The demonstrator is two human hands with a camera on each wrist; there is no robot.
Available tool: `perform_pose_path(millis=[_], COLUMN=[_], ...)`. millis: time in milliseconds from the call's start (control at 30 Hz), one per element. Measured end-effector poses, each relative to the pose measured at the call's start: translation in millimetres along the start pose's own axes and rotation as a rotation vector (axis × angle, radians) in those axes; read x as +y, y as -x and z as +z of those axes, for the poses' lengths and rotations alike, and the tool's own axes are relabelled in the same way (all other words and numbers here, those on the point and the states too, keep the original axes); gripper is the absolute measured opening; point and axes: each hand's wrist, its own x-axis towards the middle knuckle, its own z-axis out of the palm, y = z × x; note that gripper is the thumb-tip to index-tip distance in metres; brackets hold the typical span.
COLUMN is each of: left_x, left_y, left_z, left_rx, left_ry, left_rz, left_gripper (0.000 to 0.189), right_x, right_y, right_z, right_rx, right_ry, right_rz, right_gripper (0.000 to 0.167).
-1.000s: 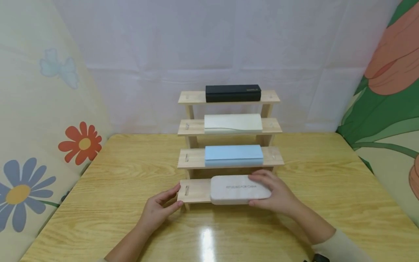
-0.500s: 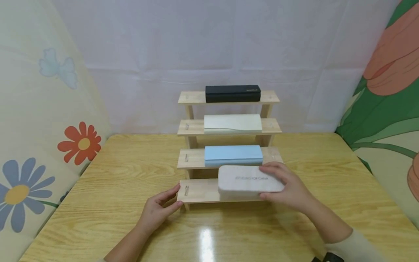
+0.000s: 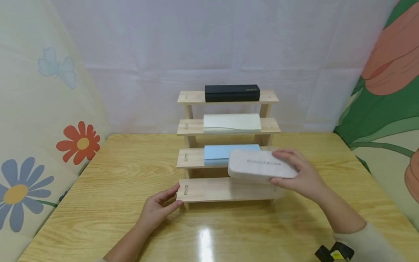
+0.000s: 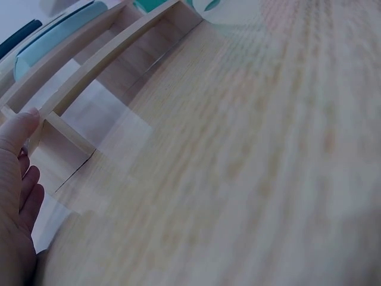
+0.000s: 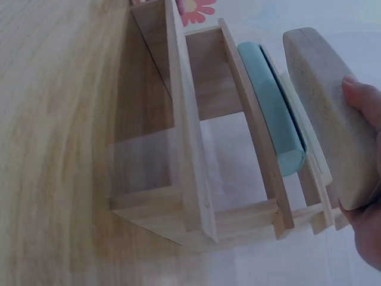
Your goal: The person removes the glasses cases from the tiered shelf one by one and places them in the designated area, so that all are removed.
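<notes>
Lettered white case [image 3: 252,168], gripped by our right hand [image 3: 302,176], is already off the rack [image 3: 209,190] our left hand [image 3: 159,206] grips, three cases [image 3: 232,123] left there.

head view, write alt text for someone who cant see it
A person's right-hand grip holds a white case above the lowest shelf of a four-tier wooden stand, partly hiding a blue case behind it. The left-hand grip holds that shelf's left end. A cream case sits higher up, with a black case at the top.
</notes>
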Motion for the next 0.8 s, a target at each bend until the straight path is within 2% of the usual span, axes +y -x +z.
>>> perform_pose_path(millis=[133, 367, 600, 800], left_x=[-0.4, -1.0, 0.3, 0.3], left_y=[-0.9, 0.1, 0.2, -0.1], left_z=[-0.4, -0.2, 0.2, 0.0], left_rx=[-0.001, 0.001, 0.005, 0.004], left_ry=[0.0, -0.006, 0.018, 0.023], left_rz=[-0.013, -0.032, -0.026, -0.022], left_gripper=[0.05, 0.05, 0.05, 0.05], right_x=[-1, 0, 5, 12], right_y=[-2.8, -5.4, -6.6, -8.5], right_z=[-8, -25, -36, -46], right_rx=[0.027, 0.034, 0.087, 0.114], right_ry=[0.026, 0.045, 0.061, 0.086], right_rz=[0.003, 0.062, 0.042, 0.069], right_gripper=[0.065, 0.068, 0.067, 0.067])
